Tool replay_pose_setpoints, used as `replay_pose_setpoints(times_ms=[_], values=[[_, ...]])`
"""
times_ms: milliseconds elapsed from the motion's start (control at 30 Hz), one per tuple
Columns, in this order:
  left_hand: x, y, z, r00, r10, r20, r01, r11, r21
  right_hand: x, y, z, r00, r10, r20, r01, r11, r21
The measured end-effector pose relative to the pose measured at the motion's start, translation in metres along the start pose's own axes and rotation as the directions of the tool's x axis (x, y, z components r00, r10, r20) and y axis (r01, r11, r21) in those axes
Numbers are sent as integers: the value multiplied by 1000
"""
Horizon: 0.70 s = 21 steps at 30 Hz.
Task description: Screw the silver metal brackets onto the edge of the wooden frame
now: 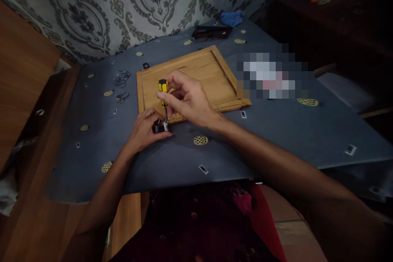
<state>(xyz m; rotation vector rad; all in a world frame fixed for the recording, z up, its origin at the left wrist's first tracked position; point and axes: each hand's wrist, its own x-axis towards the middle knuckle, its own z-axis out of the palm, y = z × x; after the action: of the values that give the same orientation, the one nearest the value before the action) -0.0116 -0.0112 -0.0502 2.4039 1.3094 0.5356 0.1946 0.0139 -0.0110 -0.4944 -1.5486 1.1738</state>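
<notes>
My right hand [192, 98] is closed around the yellow and black handle of a screwdriver [163, 86], held upright with its shaft pointing down. The tip meets a small dark and shiny metal fitting [166, 125] at the near edge of a wooden frame [178, 66] with a recessed panel. Thumb and fingers of my left hand [144, 129] pinch that fitting against the frame's near left corner. The fitting's exact kind is hard to make out. A small black fitting [145, 66] shows at the frame's far left edge.
Two little heaps of metal hardware [122, 77] lie left of the frame on the blue tablecloth [172, 163]. Behind it are dark-framed glasses by a dark case [211, 32] and a blue cloth [231, 18]. A pixelated patch covers something to the right. Patterned wall stands behind.
</notes>
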Motion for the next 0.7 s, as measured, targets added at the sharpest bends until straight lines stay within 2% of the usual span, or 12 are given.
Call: replay_pose_setpoints(times_ms=[300, 700], values=[[1, 1, -1, 1000, -21, 16, 20, 999, 28, -1, 5, 1, 998, -55, 16, 56, 998, -1], [0, -1, 1, 1000, 13, 2, -13, 999, 39, -3, 9, 5, 999, -23, 39, 21, 999, 33]])
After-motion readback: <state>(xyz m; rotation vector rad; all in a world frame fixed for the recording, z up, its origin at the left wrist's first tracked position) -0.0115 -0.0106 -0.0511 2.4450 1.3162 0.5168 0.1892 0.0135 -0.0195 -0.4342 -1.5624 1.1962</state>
